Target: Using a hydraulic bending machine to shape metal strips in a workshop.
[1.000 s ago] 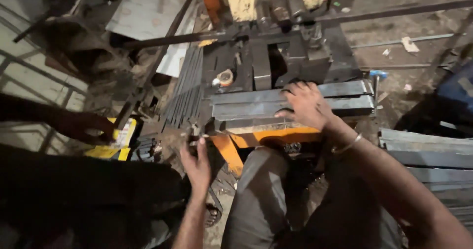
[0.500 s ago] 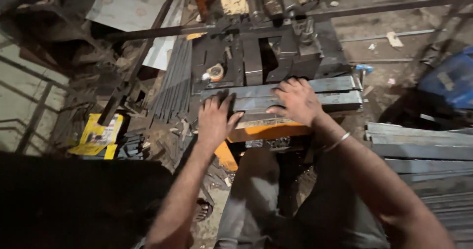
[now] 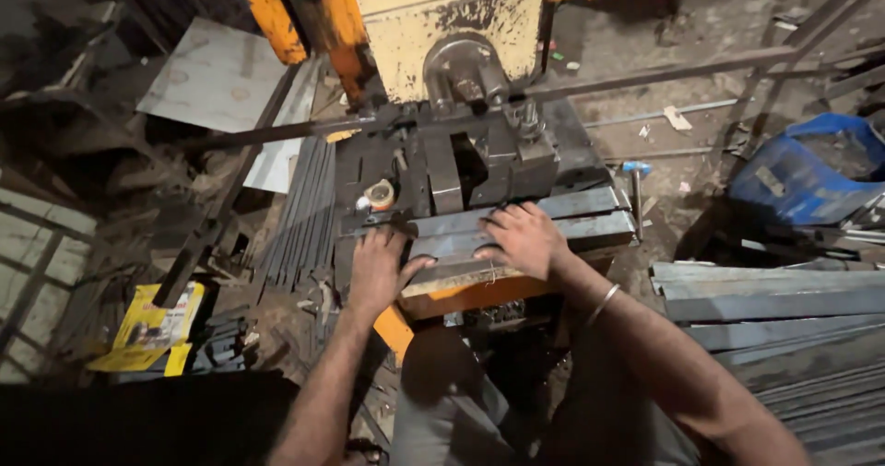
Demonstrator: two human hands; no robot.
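A yellow and orange press machine (image 3: 442, 23) stands ahead with a dark steel die block (image 3: 479, 166) on its bed. Flat grey steel strips (image 3: 590, 215) lie across the bed in front of the die. My left hand (image 3: 376, 271) rests palm down on the left part of the strips, fingers spread. My right hand (image 3: 524, 238), with a metal bangle on the wrist, presses flat on the strips just right of it. Neither hand is closed around anything. An orange ledge (image 3: 479, 295) sits under the strips.
A long thin rod (image 3: 645, 74) crosses over the machine. Bundled dark strips (image 3: 300, 212) lean at the left. More steel strips (image 3: 765, 291) are stacked at the right. A blue bin (image 3: 802, 176) sits far right, a yellow packet (image 3: 152, 323) on the floor left.
My left hand rose from below the bed and now lies flat on the strips beside my right hand. The view shifted closer to the machine.
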